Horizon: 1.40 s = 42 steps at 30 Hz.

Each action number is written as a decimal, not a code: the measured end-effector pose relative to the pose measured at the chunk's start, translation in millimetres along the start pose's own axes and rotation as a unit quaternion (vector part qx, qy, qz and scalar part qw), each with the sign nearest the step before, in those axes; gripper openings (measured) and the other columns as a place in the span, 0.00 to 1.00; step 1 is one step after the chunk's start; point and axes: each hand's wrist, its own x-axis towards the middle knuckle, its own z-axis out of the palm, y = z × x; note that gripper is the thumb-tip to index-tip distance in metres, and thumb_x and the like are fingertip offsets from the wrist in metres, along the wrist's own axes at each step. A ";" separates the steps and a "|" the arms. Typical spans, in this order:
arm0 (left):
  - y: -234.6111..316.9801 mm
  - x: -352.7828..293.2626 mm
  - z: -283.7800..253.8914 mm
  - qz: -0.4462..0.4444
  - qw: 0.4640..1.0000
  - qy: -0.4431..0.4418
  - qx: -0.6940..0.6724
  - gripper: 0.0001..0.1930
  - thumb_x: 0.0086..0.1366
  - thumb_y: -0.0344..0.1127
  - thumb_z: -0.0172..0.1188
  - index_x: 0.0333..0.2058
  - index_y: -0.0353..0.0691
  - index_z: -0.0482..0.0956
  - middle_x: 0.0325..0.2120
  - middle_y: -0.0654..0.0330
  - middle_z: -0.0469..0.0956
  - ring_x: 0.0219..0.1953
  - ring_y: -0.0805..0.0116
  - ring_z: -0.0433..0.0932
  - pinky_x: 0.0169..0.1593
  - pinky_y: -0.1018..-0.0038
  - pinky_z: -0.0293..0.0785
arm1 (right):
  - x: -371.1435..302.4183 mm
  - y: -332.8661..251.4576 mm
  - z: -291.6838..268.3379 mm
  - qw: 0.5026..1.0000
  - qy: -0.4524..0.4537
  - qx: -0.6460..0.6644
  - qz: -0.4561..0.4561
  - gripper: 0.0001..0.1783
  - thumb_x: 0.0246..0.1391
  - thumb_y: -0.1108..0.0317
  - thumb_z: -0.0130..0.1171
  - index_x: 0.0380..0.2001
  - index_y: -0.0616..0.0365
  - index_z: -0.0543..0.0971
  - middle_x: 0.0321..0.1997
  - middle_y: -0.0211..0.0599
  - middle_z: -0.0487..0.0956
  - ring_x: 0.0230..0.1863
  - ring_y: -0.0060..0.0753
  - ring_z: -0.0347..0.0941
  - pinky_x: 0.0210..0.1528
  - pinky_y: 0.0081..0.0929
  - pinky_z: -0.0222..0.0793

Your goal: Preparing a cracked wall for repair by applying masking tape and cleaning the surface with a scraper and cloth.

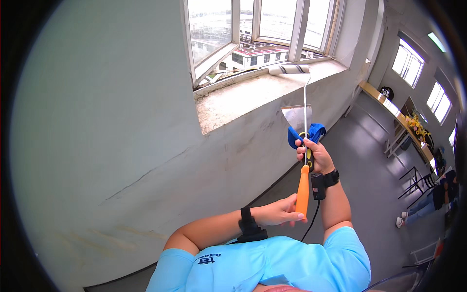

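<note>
Clasping a long paint roller (pixel 302 191) with a tapered orange handle and a thin white metal shaft, the left hand (pixel 281 211) has its grip around the handle's lower end. The right hand (pixel 320 158) has its grip clenched on the black-and-yellow handle of a broad-bladed metal scraper (pixel 296 115); whether its fingers also pinch the roller's shaft, which crosses in front of them, I cannot tell. Crumpled bright-blue cloth (pixel 317 131) bunches out on both sides of the scraper's neck, next to the right hand. At the shaft's far end, a white cylindrical sleeve (pixel 287 70) with dark slanting stripes shows along the back edge of the rough, pale windowsill (pixel 233 104); whether they touch is unclear. The scraper's blade appears below the windowsill's front edge, right of that edge's middle.
</note>
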 end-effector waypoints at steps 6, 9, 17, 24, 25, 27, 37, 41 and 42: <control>-16.5 55.0 -31.0 0.022 0.998 -0.025 -0.056 0.26 0.64 0.46 0.47 0.54 0.41 0.52 0.32 0.64 0.71 0.26 0.84 0.67 0.24 0.87 0.62 | 19.3 5.9 -54.3 0.979 -0.101 0.169 0.061 0.11 0.57 0.66 0.48 0.39 0.60 0.63 0.33 0.33 0.67 0.26 0.17 0.63 0.29 0.19 0.68; -15.8 61.1 -29.7 0.044 0.998 -0.022 -0.043 0.26 0.63 0.46 0.49 0.54 0.41 0.52 0.32 0.64 0.70 0.26 0.84 0.67 0.24 0.87 0.61 | 22.9 12.3 -57.3 0.961 -0.144 0.230 0.061 0.12 0.57 0.65 0.48 0.38 0.63 0.63 0.31 0.31 0.65 0.26 0.17 0.63 0.30 0.18 0.68; 21.5 40.0 -36.9 0.144 0.957 0.251 -0.025 0.31 0.60 0.40 0.54 0.54 0.37 0.45 0.33 0.60 0.70 0.27 0.79 0.69 0.24 0.86 0.65 | 73.5 -21.6 -42.7 0.948 -0.172 0.266 -0.011 0.12 0.56 0.64 0.50 0.37 0.60 0.64 0.24 0.28 0.66 0.26 0.19 0.65 0.33 0.19 0.68; 41.5 10.3 -84.6 0.197 0.904 0.370 -0.085 0.21 0.61 0.39 0.52 0.48 0.38 0.55 0.33 0.56 0.73 0.22 0.81 0.68 0.21 0.87 0.64 | 130.1 -7.9 -34.8 0.976 -0.075 0.201 -0.046 0.09 0.55 0.65 0.51 0.35 0.58 0.66 0.33 0.35 0.70 0.32 0.26 0.68 0.32 0.23 0.70; 43.6 7.8 -88.1 0.196 0.904 0.370 -0.087 0.21 0.61 0.39 0.52 0.48 0.38 0.55 0.33 0.56 0.73 0.22 0.81 0.68 0.21 0.87 0.64 | 132.7 -8.3 -33.3 0.982 -0.058 0.168 -0.056 0.10 0.55 0.65 0.51 0.34 0.58 0.66 0.33 0.35 0.70 0.31 0.27 0.69 0.30 0.23 0.71; 48.3 0.1 -93.4 0.222 0.886 0.392 -0.110 0.20 0.62 0.40 0.52 0.48 0.38 0.57 0.32 0.55 0.73 0.22 0.81 0.68 0.21 0.88 0.64 | 131.8 -5.1 -18.1 0.994 -0.007 0.071 -0.081 0.11 0.55 0.62 0.52 0.34 0.58 0.67 0.31 0.36 0.72 0.27 0.28 0.70 0.26 0.23 0.72; 82.8 -9.8 -120.1 0.352 0.795 0.485 -0.094 0.15 0.65 0.45 0.46 0.43 0.41 0.61 0.34 0.54 0.74 0.23 0.79 0.69 0.20 0.87 0.65 | 111.0 -5.8 -34.8 0.989 -0.086 0.114 0.028 0.21 0.57 0.52 0.46 0.36 0.63 0.66 0.28 0.34 0.70 0.26 0.24 0.68 0.28 0.20 0.72; 89.4 -9.1 -134.6 0.353 0.776 0.511 -0.110 0.15 0.65 0.44 0.44 0.45 0.43 0.58 0.35 0.53 0.73 0.24 0.78 0.71 0.20 0.86 0.65 | 104.6 3.0 -42.3 0.968 -0.131 0.208 0.045 0.23 0.56 0.49 0.45 0.35 0.63 0.66 0.23 0.31 0.68 0.24 0.22 0.67 0.31 0.20 0.73; 87.4 -10.7 -134.6 0.342 0.769 0.526 -0.121 0.18 0.65 0.44 0.44 0.49 0.43 0.56 0.36 0.53 0.73 0.25 0.77 0.71 0.20 0.86 0.65 | 97.3 11.8 -45.2 0.973 -0.110 0.201 0.037 0.23 0.56 0.49 0.45 0.35 0.63 0.66 0.22 0.30 0.67 0.23 0.22 0.67 0.31 0.20 0.74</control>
